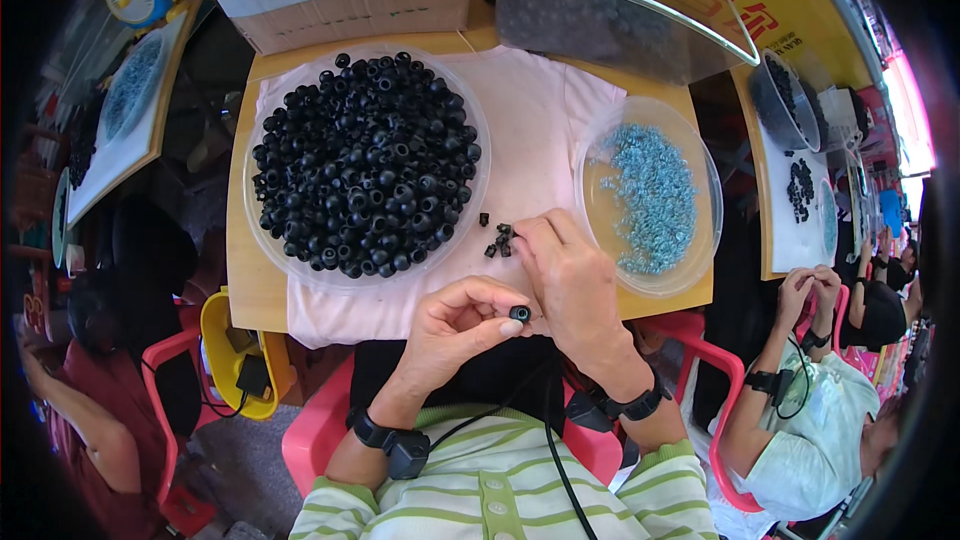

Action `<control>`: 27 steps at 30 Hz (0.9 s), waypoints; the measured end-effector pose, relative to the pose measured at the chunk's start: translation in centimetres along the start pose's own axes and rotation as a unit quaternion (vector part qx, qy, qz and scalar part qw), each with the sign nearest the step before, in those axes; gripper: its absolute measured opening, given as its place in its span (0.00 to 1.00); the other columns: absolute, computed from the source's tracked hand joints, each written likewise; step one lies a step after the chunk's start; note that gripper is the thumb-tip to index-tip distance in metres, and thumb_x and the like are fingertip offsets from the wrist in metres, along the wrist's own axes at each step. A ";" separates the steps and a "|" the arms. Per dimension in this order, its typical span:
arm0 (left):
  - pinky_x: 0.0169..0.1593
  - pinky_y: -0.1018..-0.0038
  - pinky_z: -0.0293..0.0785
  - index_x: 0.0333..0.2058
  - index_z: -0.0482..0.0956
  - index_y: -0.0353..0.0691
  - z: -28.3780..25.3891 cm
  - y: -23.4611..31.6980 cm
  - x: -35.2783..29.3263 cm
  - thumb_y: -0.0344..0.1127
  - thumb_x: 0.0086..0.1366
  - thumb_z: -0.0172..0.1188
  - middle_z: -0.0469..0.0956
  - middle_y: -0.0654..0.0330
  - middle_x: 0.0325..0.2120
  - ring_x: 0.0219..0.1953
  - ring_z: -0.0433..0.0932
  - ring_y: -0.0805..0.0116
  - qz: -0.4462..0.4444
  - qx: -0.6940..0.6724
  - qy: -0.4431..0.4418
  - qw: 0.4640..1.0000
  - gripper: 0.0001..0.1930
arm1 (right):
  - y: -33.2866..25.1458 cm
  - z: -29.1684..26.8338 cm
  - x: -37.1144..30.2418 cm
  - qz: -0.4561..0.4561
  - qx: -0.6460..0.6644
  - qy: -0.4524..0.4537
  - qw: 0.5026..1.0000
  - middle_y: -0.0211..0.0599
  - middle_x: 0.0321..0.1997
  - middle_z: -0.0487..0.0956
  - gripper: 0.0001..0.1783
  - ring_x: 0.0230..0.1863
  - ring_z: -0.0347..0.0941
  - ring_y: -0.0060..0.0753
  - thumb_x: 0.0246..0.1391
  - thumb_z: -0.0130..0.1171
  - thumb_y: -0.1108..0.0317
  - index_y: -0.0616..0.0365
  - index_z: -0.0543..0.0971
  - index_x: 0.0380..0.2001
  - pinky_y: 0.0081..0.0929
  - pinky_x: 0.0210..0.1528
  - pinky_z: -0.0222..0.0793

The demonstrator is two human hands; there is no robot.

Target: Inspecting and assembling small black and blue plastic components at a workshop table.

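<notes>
My left hand [455,325] pinches a small round black bead-like part [520,313] between thumb and forefinger, its hole facing up. Close against it, my right hand [570,280] has its fingers bent together; whatever they hold is hidden. Just beside the right fingers, several tiny black pieces [498,241] lie on the pale pink cloth [520,140]. To the left stands a wide clear tub [480,190] heaped with black hollow beads [365,165]. On the right, a round clear tub [708,240] holds small translucent blue pieces [655,195].
A cardboard box [345,0] and a clear bin [600,30] of black parts stand along the far table edge. A yellow bucket [235,350] sits low at left. Another person [810,440] works at the right; a person's arm [90,420] shows at left.
</notes>
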State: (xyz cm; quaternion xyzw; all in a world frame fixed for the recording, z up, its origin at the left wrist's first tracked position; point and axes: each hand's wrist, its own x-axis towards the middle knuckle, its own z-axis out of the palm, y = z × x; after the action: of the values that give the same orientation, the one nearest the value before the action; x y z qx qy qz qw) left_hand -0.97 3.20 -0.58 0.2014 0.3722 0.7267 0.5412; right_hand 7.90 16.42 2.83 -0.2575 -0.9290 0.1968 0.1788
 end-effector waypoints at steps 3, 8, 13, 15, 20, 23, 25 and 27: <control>0.43 0.71 0.79 0.38 0.75 0.33 0.0 -0.1 -0.1 0.21 0.59 0.59 0.79 0.52 0.36 0.37 0.80 0.66 -0.013 -0.006 0.012 1.000 0.08 | 0.0 -0.1 -0.3 0.016 0.018 0.002 1.000 0.40 0.31 0.72 0.09 0.31 0.75 0.43 0.47 0.58 0.77 0.59 0.75 0.35 0.34 0.30 0.71; 0.44 0.71 0.80 0.37 0.75 0.34 0.3 -0.1 0.1 0.19 0.58 0.59 0.80 0.54 0.35 0.37 0.81 0.66 -0.017 -0.007 0.051 0.999 0.08 | 0.0 -2.8 -1.5 0.093 0.189 0.010 0.978 0.37 0.28 0.76 0.09 0.25 0.76 0.30 0.45 0.62 0.77 0.61 0.77 0.32 0.26 0.25 0.70; 0.46 0.73 0.80 0.40 0.76 0.31 1.1 0.6 -0.7 0.21 0.59 0.62 0.81 0.54 0.37 0.38 0.81 0.68 0.008 -0.056 -0.006 0.998 0.10 | -0.7 -5.9 -3.6 0.141 0.438 -0.006 0.888 0.28 0.31 0.77 0.05 0.28 0.72 0.12 0.50 0.63 0.78 0.62 0.79 0.32 0.11 0.25 0.67; 0.46 0.73 0.80 0.40 0.77 0.31 1.7 0.6 -0.9 0.21 0.58 0.62 0.81 0.54 0.37 0.38 0.81 0.68 0.001 -0.057 -0.009 0.998 0.10 | -0.8 -6.3 -4.1 0.159 0.508 -0.009 0.847 0.28 0.32 0.77 0.04 0.29 0.72 0.12 0.51 0.63 0.77 0.62 0.80 0.32 0.10 0.25 0.66; 0.46 0.73 0.80 0.39 0.77 0.32 2.7 0.9 -1.3 0.22 0.58 0.63 0.80 0.54 0.38 0.38 0.81 0.69 -0.013 -0.041 -0.016 0.999 0.09 | -0.5 -5.8 -5.3 0.089 0.501 0.016 0.861 0.29 0.33 0.77 0.04 0.29 0.72 0.12 0.52 0.63 0.76 0.62 0.81 0.33 0.09 0.24 0.64; 0.45 0.73 0.80 0.39 0.77 0.32 3.0 0.8 -1.5 0.22 0.58 0.63 0.80 0.55 0.38 0.38 0.81 0.69 -0.006 -0.036 -0.024 0.999 0.10 | -0.6 -5.8 -5.7 0.057 0.454 0.030 0.888 0.29 0.32 0.78 0.04 0.27 0.71 0.11 0.51 0.64 0.76 0.62 0.81 0.32 0.09 0.23 0.63; 0.46 0.73 0.80 0.40 0.77 0.32 3.1 0.7 -1.7 0.22 0.58 0.63 0.80 0.55 0.38 0.37 0.81 0.69 -0.012 -0.047 -0.022 0.999 0.10 | -0.8 -5.7 -5.9 0.046 0.441 0.040 0.895 0.30 0.32 0.78 0.04 0.25 0.71 0.12 0.50 0.64 0.77 0.61 0.81 0.31 0.10 0.23 0.63; 0.45 0.74 0.80 0.39 0.77 0.32 3.2 0.6 -1.8 0.22 0.58 0.63 0.80 0.56 0.37 0.38 0.80 0.69 -0.009 -0.040 -0.019 0.999 0.10 | -0.8 -5.7 -6.1 0.037 0.426 0.050 0.903 0.30 0.31 0.78 0.04 0.24 0.70 0.12 0.49 0.64 0.77 0.61 0.81 0.31 0.10 0.22 0.62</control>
State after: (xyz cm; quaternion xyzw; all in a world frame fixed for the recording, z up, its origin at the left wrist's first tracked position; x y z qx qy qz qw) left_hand 1.47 2.46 2.07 0.1903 0.3336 0.7324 0.5622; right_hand 14.94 13.96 6.70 -0.2004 -0.7364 0.5666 0.3106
